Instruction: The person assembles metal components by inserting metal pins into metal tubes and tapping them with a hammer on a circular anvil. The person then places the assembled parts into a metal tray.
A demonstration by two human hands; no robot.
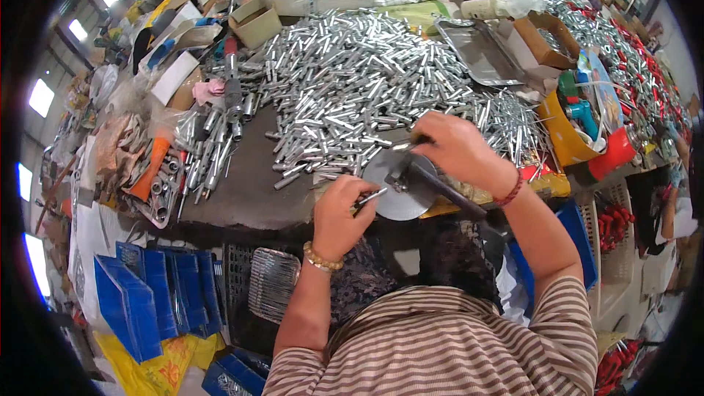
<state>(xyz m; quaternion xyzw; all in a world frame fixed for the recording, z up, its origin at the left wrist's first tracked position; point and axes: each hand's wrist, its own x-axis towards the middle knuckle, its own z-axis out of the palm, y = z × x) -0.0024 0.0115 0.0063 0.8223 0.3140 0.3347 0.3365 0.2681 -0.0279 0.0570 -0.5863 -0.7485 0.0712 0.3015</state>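
A small metal rod lay pinched in the curled fingers of the left hand, its tip reaching toward the round grey disc at the near edge of the worktable; the right hand sat just beyond the disc, fingers closed down around the top of a dark lever handle that ran back across the disc toward the person; a red bracelet ringed that wrist, a beaded one the other. Beyond the disc a great heap of silver metal tubes covered the table; right of the heap sat an open brown cardboard box and a flat metal tray; further right, a yellow bin held a teal tool; left of the heap stood a small tan carton. Below the table's left part, blue plastic trays were stacked beside a wire mesh tray; the room beyond looked like a crowded workshop.
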